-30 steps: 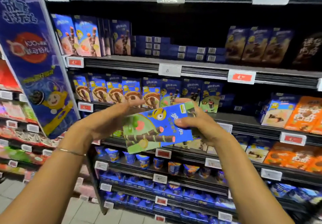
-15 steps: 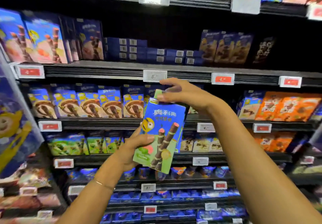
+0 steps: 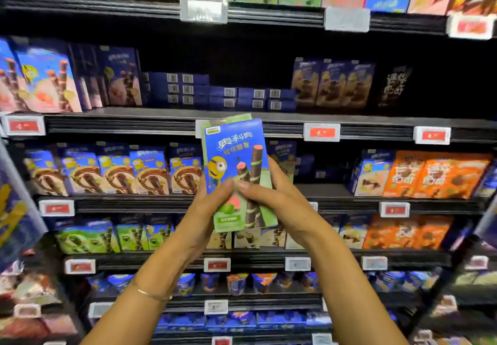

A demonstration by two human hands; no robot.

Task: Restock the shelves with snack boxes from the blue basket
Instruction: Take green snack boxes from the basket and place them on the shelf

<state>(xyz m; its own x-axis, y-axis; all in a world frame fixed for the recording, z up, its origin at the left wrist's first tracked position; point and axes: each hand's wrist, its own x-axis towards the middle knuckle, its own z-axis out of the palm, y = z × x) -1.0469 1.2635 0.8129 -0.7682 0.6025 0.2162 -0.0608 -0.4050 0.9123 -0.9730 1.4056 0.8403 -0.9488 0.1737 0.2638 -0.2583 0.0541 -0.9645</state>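
head-worn view, facing shelves (image 3: 172, 124), close

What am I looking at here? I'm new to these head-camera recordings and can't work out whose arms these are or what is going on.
There is no machine here. The picture comes from a wide-angle camera worn on a person's head, looking forward and down, so the two bare arms reaching up from the bottom are the wearer's own. The left hand and right hand together hold one upright blue-and-green cardboard snack box printed with a yellow cartoon figure and chocolate wafer sticks. A thin gold bracelet sits on the left wrist. Behind are black shop shelves carrying rows of similar blue boxes, orange packets at the right, and red-and-white price tags along the edges.
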